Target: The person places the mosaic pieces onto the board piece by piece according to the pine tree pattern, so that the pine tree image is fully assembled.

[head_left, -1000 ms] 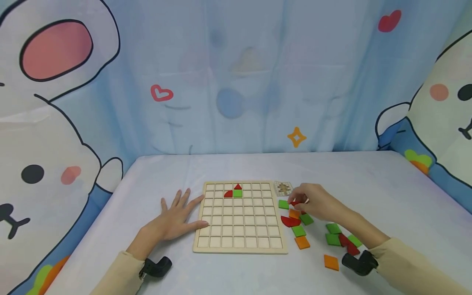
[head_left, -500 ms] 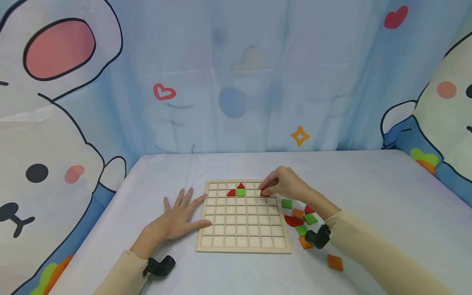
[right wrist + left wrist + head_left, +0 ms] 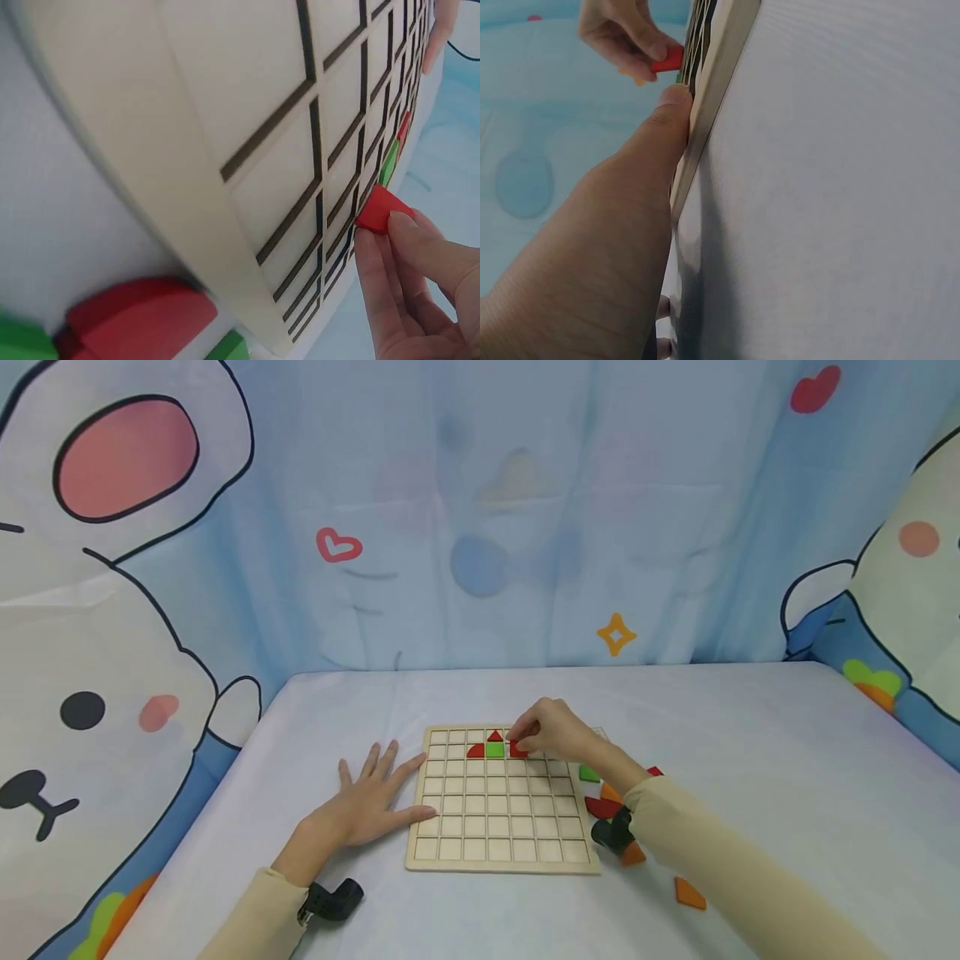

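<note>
My left hand lies with fingers spread at the left edge of a wooden grid board, its thumb and forefinger touching the rim. Over the board's upper rows, my right hand pinches a red tile between thumb and fingers. This tile is close to the grid, tilted in the right wrist view; its full outline is partly covered. Just left of it, a green square tile sits in a cell, with a red triangle above and a red quarter-circle tile to its left.
Right of the board, partly under the right forearm, lie loose pieces: a rounded red one, a green tile and several others. An orange tile lies nearer the front. A printed curtain hangs behind the white table.
My right hand has carried the red tile from the loose pieces leftward over the board, to beside the green square. My left hand has kept its place on the board's edge.
</note>
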The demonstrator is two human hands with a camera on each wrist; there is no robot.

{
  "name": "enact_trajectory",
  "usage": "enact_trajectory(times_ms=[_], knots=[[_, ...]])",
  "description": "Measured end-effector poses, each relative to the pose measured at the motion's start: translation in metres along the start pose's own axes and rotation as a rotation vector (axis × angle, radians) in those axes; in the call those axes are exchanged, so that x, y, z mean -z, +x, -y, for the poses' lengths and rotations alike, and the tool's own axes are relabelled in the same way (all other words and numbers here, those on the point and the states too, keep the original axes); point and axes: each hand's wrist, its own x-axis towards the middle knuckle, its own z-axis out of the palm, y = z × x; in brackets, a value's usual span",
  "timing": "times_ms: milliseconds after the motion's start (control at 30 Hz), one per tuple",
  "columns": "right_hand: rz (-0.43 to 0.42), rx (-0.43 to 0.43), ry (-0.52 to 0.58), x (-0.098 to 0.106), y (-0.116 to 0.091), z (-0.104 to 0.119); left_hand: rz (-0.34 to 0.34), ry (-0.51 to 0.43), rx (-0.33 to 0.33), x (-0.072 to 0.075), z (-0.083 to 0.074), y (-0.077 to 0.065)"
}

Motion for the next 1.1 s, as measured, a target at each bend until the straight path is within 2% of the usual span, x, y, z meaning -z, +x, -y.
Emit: enact_trajectory(times_ms=[400,800,967,1100], knots=[[0.007,-0.04,-0.074,-0.007,0.006,0.01,-0.01,-0.003,-0.006,0.001,0.0,-0.001],[0.045,-0.046,-0.25,-0.015,0.012,0.02,0.006,-0.007,0.0,0.0,0.0,-0.003],[0.036,-0.043,-0.264,-0.016,0.011,0.019,0.008,0.0,-0.001,0.0,0.0,-0.002],[0.018,-0.059,-0.228,-0.016,0.009,0.017,0.005,0.005,-0.002,-0.001,0.001,-0.001]])
